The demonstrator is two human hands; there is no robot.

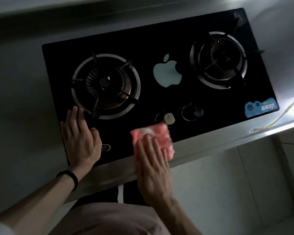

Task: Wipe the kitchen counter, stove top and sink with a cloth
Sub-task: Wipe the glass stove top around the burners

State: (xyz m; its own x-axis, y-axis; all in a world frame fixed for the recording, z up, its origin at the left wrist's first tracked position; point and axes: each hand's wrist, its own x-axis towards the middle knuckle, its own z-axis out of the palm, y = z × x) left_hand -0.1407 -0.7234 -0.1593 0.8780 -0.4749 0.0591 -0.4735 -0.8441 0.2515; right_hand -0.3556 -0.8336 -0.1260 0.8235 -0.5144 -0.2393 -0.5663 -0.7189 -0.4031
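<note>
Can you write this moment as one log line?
step: wiping stove top | right hand: presses pink cloth flat | left hand: rests flat by left burner

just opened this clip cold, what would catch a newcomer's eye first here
The pink cloth stands out most, pressed flat under the right hand at the near edge of the black stove top. Next is the pale apple logo, between the left burner and right burner. The left hand rests flat by the left burner.

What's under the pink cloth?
The cloth lies on the black stove top, near its front edge, with the right hand flat on it. The spot right beneath is covered, so unseen.
</note>
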